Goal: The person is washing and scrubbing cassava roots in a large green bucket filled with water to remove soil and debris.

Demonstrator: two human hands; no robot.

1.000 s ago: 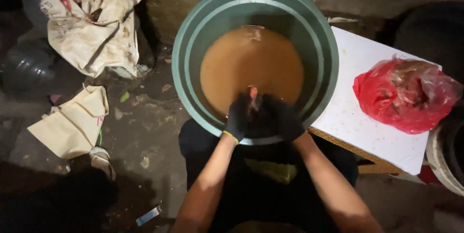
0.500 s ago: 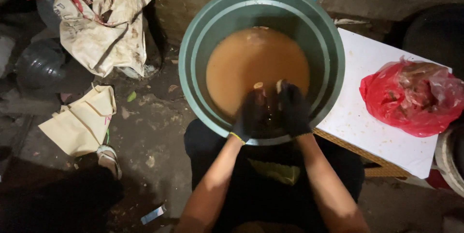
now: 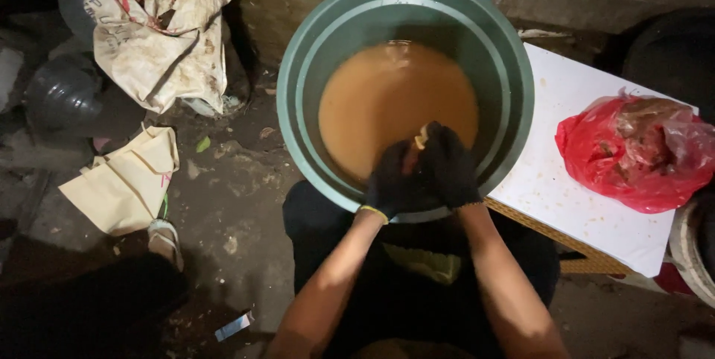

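Holding a small pale piece (image 3: 421, 138) between both gloved hands, left hand (image 3: 389, 184) and right hand (image 3: 449, 167), fingers closed round it, we work over the green tub (image 3: 298, 68) of brown water (image 3: 387, 98). More seems left: the red bag (image 3: 633, 150) on the right counter (image 3: 566, 202) looks full.

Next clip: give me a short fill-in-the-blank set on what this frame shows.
1. Both hands, the left hand and the right hand, wear gloves coloured ____.
2. The green tub holds a murky liquid coloured ____.
3. The red plastic bag lies on a white board to the ____ of the tub.
4. Between them, the hands hold a small pale object over the near ____ of the tub.

Missing words: black; brown; right; rim
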